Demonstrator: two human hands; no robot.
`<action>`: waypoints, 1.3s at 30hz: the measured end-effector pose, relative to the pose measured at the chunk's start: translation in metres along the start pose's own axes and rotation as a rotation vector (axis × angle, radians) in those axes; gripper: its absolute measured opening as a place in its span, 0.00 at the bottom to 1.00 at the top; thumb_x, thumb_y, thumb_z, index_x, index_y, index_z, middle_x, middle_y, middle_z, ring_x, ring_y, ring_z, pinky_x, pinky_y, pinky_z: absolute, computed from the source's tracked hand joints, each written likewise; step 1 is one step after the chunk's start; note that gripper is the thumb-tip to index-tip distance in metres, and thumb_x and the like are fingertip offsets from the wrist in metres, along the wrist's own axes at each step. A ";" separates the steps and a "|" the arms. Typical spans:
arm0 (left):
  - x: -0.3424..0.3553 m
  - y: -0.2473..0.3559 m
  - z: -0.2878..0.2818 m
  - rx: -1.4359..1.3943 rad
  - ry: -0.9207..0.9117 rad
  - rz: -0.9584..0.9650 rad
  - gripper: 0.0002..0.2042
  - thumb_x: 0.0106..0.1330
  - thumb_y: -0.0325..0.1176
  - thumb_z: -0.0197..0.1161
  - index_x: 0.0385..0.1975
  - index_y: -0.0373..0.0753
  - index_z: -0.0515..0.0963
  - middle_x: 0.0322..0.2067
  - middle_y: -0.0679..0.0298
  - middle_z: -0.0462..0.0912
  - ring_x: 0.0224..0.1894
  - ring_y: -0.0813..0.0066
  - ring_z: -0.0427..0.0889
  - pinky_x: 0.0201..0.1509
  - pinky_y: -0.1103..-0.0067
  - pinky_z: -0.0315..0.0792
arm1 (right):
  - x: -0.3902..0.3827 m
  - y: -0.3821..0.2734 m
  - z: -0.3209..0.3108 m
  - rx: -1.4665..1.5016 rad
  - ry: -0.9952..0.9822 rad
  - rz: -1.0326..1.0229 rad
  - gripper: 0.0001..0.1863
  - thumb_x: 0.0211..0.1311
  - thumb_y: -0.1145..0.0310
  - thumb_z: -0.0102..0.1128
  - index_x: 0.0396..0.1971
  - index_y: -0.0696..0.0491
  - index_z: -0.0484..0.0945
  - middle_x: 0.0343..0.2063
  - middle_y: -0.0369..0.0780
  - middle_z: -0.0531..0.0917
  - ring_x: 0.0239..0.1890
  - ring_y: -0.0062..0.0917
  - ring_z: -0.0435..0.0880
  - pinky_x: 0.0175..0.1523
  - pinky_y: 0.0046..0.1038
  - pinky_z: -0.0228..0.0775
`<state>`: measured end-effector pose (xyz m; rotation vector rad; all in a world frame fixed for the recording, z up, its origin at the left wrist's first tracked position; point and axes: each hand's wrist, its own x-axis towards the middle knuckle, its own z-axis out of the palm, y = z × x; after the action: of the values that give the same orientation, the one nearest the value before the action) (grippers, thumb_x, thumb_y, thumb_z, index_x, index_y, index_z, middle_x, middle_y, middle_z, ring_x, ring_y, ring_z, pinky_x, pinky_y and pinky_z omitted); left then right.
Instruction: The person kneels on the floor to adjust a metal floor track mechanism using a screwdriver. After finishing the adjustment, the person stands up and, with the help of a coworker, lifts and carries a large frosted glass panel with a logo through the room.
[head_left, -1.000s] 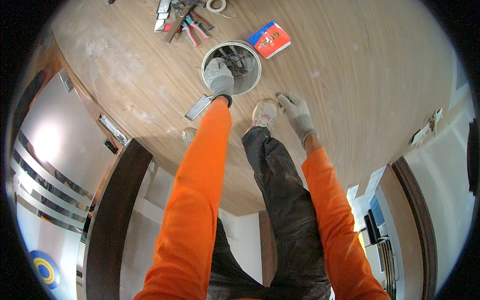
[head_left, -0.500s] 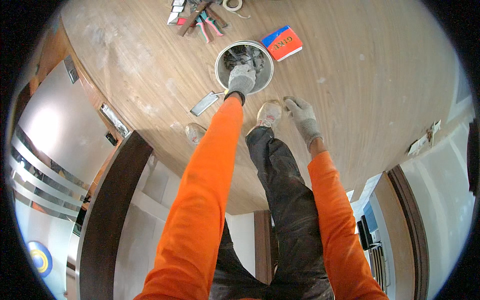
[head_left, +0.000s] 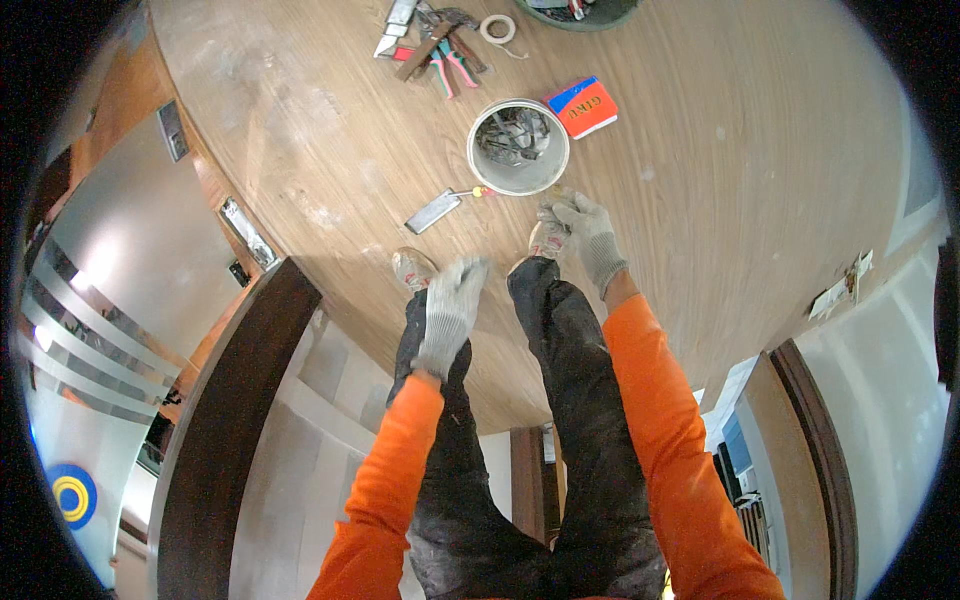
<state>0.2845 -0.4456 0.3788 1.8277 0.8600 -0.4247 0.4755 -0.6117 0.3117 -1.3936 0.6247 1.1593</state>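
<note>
My left hand (head_left: 452, 312), in a pale knit work glove, is over my left shin, near my left shoe. Its fingers are curled together and slightly blurred, and whatever they hold cannot be made out. My right hand (head_left: 591, 236), gloved too, is beside my right shoe, just below the bucket, with fingers bent toward the thumb. What lies between them is too small to tell. The round pale bucket (head_left: 544, 183) stands ahead of my feet, with grey and dark small pieces (head_left: 513, 135) inside. A flat metal trowel (head_left: 434, 212) with a yellow-and-red handle lies left of the bucket.
An orange-and-blue box (head_left: 588, 112) touches the bucket's right side. Farther off are pink-and-green-handled pliers (head_left: 457, 72), other hand tools, a tape roll (head_left: 497, 29) and a dark green tub (head_left: 585, 20). A dark-edged partition (head_left: 225, 440) stands at left on the wood-look floor.
My left hand has come out of the bucket and back toward my left shin. My right hand has shifted slightly, its fingers now in front of my right shoe. The view shows more floor ahead.
</note>
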 end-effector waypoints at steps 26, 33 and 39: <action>-0.189 -0.056 -0.024 -0.908 0.128 -0.590 0.11 0.74 0.31 0.60 0.49 0.31 0.80 0.40 0.66 0.85 0.44 0.80 0.81 0.54 0.80 0.74 | 0.129 0.013 0.085 -1.704 0.274 -0.393 0.17 0.64 0.56 0.53 0.41 0.48 0.87 0.42 0.47 0.87 0.47 0.46 0.86 0.54 0.44 0.77; -0.191 -0.062 -0.037 -0.902 0.061 -0.573 0.12 0.77 0.34 0.57 0.51 0.35 0.81 0.41 0.68 0.85 0.46 0.80 0.81 0.57 0.78 0.72 | 0.069 0.059 0.129 -1.170 0.194 -0.924 0.13 0.70 0.61 0.52 0.43 0.51 0.83 0.35 0.46 0.87 0.41 0.42 0.86 0.50 0.41 0.75; -0.189 -0.066 -0.050 -0.902 0.053 -0.612 0.12 0.77 0.34 0.57 0.52 0.35 0.80 0.42 0.67 0.85 0.46 0.80 0.81 0.56 0.79 0.72 | 0.116 0.179 0.104 -0.519 0.014 -0.175 0.08 0.68 0.71 0.56 0.39 0.57 0.82 0.26 0.40 0.86 0.29 0.27 0.86 0.32 0.29 0.77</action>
<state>0.1030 -0.4540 0.4763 0.7335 1.3687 -0.2841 0.3308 -0.5195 0.1483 -1.8528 0.2047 1.2190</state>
